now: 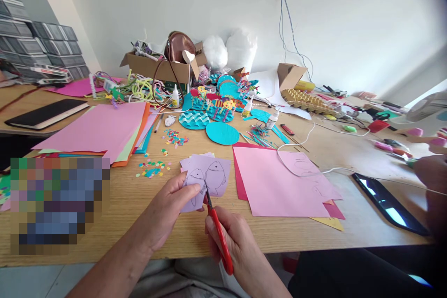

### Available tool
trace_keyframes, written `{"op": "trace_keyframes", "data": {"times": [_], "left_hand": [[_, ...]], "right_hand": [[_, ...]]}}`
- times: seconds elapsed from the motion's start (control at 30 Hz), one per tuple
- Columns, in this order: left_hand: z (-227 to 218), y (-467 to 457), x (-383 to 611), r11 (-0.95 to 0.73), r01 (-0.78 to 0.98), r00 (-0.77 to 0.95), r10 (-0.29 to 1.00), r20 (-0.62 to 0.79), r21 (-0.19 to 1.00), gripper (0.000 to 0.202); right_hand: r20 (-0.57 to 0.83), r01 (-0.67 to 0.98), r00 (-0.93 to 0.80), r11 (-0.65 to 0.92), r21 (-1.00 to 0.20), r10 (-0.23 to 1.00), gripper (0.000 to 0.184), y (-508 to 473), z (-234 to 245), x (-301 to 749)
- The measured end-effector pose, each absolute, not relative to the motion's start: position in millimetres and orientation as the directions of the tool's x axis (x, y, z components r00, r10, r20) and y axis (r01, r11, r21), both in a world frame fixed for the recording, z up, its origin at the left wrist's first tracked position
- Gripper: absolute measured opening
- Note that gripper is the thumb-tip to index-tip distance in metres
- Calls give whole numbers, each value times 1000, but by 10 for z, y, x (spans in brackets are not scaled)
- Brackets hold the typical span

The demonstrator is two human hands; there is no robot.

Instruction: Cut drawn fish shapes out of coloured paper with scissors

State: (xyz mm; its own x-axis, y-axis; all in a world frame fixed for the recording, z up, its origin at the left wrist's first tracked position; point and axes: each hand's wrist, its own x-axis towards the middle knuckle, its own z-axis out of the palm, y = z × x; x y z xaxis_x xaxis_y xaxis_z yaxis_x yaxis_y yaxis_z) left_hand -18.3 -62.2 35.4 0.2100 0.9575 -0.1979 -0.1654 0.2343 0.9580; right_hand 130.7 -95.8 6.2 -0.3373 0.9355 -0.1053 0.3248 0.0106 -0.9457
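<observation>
A piece of purple paper point(216, 167) with two fish drawn on it in dark outline is held above the table's front part. My left hand point(174, 205) pinches its left side, the thumb lying on top by one fish. My right hand point(232, 233) is closed around red-handled scissors point(220, 237), whose blades point up and away from me. The blades meet the paper between the two fish, and how far they are spread is hard to make out. Paler paper scraps show just behind the purple piece.
Pink sheets point(279, 181) lie to the right, a coloured paper stack point(94, 125) to the left. Confetti dots point(153, 167), a blue paper disc point(222, 133) and glue bottles point(175, 96) stand beyond. A phone point(389, 202) and another person's hand point(433, 172) are at the right.
</observation>
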Motion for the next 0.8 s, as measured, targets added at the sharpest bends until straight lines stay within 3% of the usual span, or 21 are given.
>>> {"op": "trace_keyframes", "data": {"times": [0.4, 0.8], "left_hand": [[319, -617, -169, 224, -157, 196, 962, -192, 962, 22], [341, -628, -158, 249, -158, 201, 956, -216, 956, 29]], "right_hand": [[-121, 328, -344, -1, -945, 931, 44, -979, 86, 1293], [-169, 227, -346, -93, -970, 923, 45, -988, 143, 1272]]}}
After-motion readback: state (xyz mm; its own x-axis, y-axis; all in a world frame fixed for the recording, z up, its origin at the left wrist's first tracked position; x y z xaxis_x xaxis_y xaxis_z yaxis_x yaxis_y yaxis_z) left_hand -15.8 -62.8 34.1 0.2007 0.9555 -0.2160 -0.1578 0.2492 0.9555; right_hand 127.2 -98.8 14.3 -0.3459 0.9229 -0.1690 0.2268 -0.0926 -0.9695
